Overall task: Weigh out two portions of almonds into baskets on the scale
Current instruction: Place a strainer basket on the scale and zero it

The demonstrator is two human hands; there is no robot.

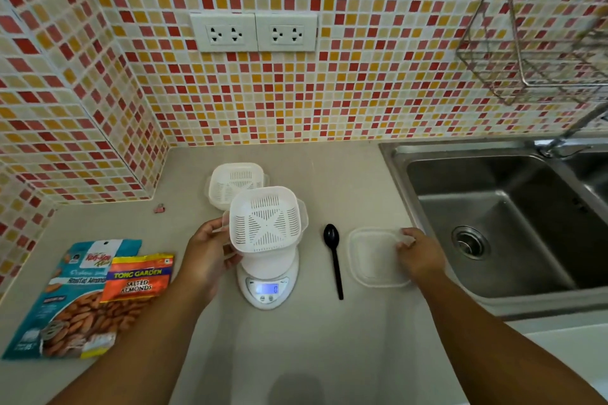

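Observation:
A white slotted basket [266,220] in a clear container is held just above the white digital scale [268,286], whose lit display reads 0. My left hand [209,250] grips its left side. A second white basket [236,181] stands behind it on the counter. My right hand [419,253] rests on the far right corner of a clear plastic lid [371,260] lying flat on the counter. A black plastic spoon [334,256] lies between the scale and the lid. Two almond bags lie at the left: a blue one [65,302] and an orange Tong Garden bag [138,278] overlapping it.
A steel sink [500,220] with a tap fills the right side, its rim close to the lid. A wire rack [539,33] hangs on the tiled wall above it. Two wall sockets [253,32] sit above the counter. A small pink clip [159,208] lies near the left wall.

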